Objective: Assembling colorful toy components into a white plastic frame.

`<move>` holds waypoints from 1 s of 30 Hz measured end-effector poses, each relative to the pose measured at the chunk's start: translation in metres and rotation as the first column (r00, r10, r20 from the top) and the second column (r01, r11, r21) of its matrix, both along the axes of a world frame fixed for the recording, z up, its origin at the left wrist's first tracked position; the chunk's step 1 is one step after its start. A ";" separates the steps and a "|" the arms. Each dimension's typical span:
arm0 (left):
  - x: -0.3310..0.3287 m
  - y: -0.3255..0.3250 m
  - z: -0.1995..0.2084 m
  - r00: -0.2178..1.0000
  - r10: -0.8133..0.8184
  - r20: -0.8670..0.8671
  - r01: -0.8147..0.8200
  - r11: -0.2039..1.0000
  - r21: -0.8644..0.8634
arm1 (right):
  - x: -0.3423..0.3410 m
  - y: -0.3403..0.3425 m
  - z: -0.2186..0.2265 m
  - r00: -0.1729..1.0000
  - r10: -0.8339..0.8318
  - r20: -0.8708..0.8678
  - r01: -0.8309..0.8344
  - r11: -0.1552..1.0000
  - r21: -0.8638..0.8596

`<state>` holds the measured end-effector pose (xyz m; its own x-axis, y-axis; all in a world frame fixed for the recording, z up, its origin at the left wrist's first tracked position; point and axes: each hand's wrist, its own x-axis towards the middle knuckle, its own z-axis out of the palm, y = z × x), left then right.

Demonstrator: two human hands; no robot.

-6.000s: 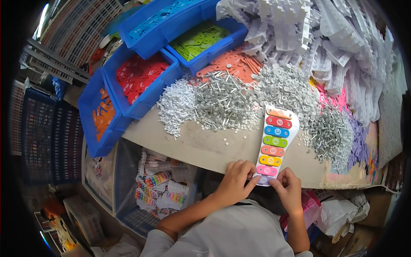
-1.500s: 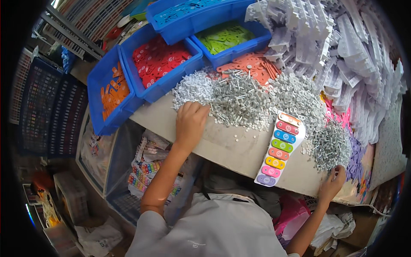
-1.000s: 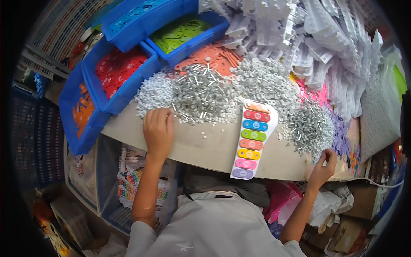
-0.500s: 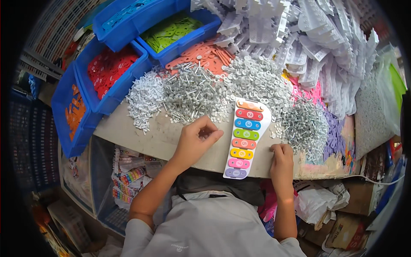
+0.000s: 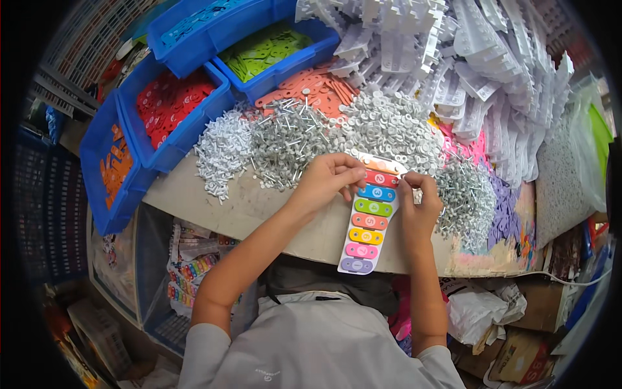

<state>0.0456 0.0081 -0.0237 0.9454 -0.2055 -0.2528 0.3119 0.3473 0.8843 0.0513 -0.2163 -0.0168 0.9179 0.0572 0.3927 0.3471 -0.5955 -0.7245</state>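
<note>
Though eight coloured bars (image 5: pixel 372 207) already line the toy xylophone (image 5: pixel 368 222) right of frame centre, fastening at the top seems unfinished; the left hand (image 5: pixel 332 182) and right hand (image 5: pixel 420 202) curl there, grip contents unclear.

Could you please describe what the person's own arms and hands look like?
The left hand and right hand are bare, with no gloves or rings visible. The forearms are uncovered. Short grey sleeves end near the elbows, part of a grey shirt with a small pale mark on it.
</note>
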 end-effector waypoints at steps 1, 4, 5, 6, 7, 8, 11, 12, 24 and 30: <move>0.002 -0.001 -0.002 1.000 0.002 0.000 -0.002 1.000 0.000 | 0.002 0.000 -0.004 1.000 0.007 0.024 -0.007 1.000 -0.002; 0.007 -0.006 -0.006 1.000 -0.023 -0.010 0.023 0.999 -0.022 | 0.003 0.000 -0.010 1.000 0.012 0.025 -0.012 1.000 -0.021; 0.008 -0.007 -0.008 1.000 -0.021 -0.011 0.021 1.000 -0.007 | 0.004 0.000 -0.010 1.000 0.011 0.025 -0.011 1.000 -0.020; 0.009 -0.008 -0.009 1.000 -0.019 -0.012 0.020 1.000 0.007 | 0.005 -0.001 -0.010 0.994 0.061 0.095 -0.052 0.994 -0.098; 0.010 -0.008 -0.009 1.000 -0.022 -0.011 0.022 1.000 0.007 | 0.006 -0.001 -0.009 0.980 0.115 0.161 -0.086 0.980 -0.178; 0.010 -0.007 -0.010 1.000 -0.025 -0.004 0.025 0.999 0.023 | 0.007 0.000 -0.007 0.980 0.114 0.161 -0.085 0.980 -0.179; 0.013 -0.008 -0.009 0.999 -0.033 0.006 0.032 0.997 0.065 | 0.008 0.003 0.010 0.959 0.118 0.256 -0.041 0.956 -0.290; 0.014 -0.009 -0.009 0.999 -0.036 0.009 0.035 0.995 0.093 | 0.009 0.003 0.016 0.998 0.030 -0.064 -0.040 0.984 -0.173; 0.031 -0.004 0.000 0.964 -0.209 -0.164 0.257 0.890 0.376 | 0.046 -0.020 0.029 0.674 0.115 -0.730 -0.185 0.983 -0.016; 0.035 -0.013 -0.018 0.980 -0.165 -0.110 0.191 0.937 0.291 | 0.054 -0.025 0.021 0.617 0.180 -0.766 -0.234 0.971 0.039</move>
<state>0.0804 -0.0049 -0.0417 0.8736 -0.2714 -0.4040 0.4205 0.0032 0.9073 0.1051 -0.2411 0.0041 0.8482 0.2813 -0.4487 -0.1906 -0.6283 -0.7542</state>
